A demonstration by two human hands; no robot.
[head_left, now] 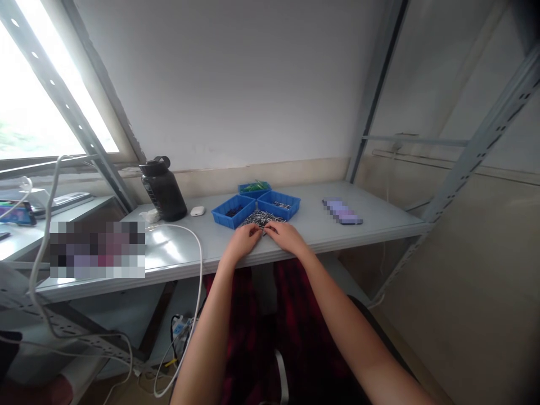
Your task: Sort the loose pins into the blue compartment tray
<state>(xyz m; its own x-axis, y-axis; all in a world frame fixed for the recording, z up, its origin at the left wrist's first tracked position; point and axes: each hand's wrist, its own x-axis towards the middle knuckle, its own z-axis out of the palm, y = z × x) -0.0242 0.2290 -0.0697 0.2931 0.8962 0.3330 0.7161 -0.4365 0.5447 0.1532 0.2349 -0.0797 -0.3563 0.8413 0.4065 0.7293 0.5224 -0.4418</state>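
A pile of small dark and silvery pieces [265, 218] lies near the table's front edge. At its near left side is my left hand [246, 239], fingers curled together. My right hand [283, 235] is at the near right side, its thumb and fingers pinched. The fingertips of both hands nearly meet; whatever they hold is too small to make out. Behind the pile stand three blue bins: the left bin [215, 216] holds dark pieces, the right bin [296, 207] silvery pieces, and the back bin [241, 189] green pieces.
A dark bottle [163, 191] and a white earphone case [197, 211] stand to the left. A white cable [199, 247] hangs over the front edge. On the right lies a phone [342, 212] with a blurred screen. Metal posts rise at both sides, and a wall closes the back.
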